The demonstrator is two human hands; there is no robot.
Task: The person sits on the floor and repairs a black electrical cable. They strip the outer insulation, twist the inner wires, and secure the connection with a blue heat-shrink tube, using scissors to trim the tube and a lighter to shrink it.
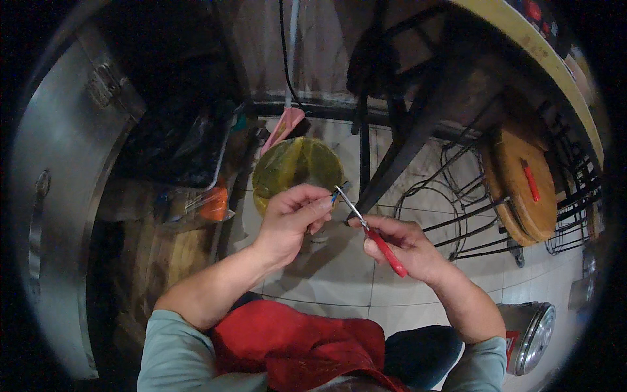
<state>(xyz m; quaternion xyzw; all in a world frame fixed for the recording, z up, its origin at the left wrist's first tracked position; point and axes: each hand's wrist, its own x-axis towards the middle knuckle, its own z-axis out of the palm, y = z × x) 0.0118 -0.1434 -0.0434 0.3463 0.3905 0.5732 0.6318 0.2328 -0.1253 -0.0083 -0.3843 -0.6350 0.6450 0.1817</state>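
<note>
Pinched between the thumb and fingers of my left hand [297,210] is a small dark piece with a bit of blue [336,195], held up in front of me, over the near right side of a round yellow-green bin [295,171]. My right hand [406,243] is closed around a red-handled metal tool [386,252], its slim silver end pointing up and left, right at that piece; I can't tell whether they touch. At the far upper right, a red-and-black item [535,12] carries pale marks too small to read, and a metal pot [537,340] low on the right has a red patch on its side. Pale tiled floor [405,291] opens below my hands, and the yellowish table edge [555,65] curves along the right. Dark slanting legs [398,153] stand just beyond my right hand, with brown seats [509,176] tipped on edge further right, a red object [530,181] against one. A pink dustpan [285,127] stands behind the bin; a black-covered crate [173,147] and steel cabinet [59,196] close off the left.
</note>
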